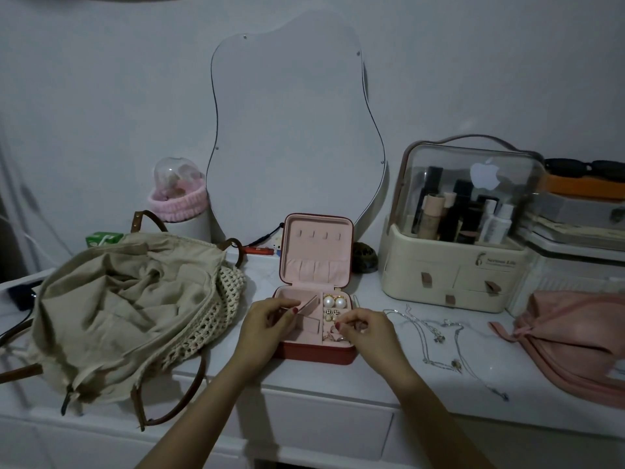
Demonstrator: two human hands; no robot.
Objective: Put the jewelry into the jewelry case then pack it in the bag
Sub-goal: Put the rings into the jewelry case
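Observation:
A small red jewelry case (316, 357) with pink lining lies open on the white dresser, its lid (318, 248) upright. Pearl earrings (333, 302) and smaller studs sit in its right-hand compartments. My left hand (267, 328) pinches a pink divider flap (309, 304) inside the case. Over the case's right front corner, my right hand (367, 331) pinches a small piece of jewelry too small to make out. Several thin silver necklaces (439, 336) lie on the dresser right of the case. The beige woven bag (128, 306) with brown straps lies open at the left.
A cream cosmetics organiser (453, 265) with a clear dome stands behind the necklaces. A pink pouch (571, 336) lies at far right. A wavy mirror (291, 130) leans on the wall. A pink headband on a white jar (179, 204) stands at the back left.

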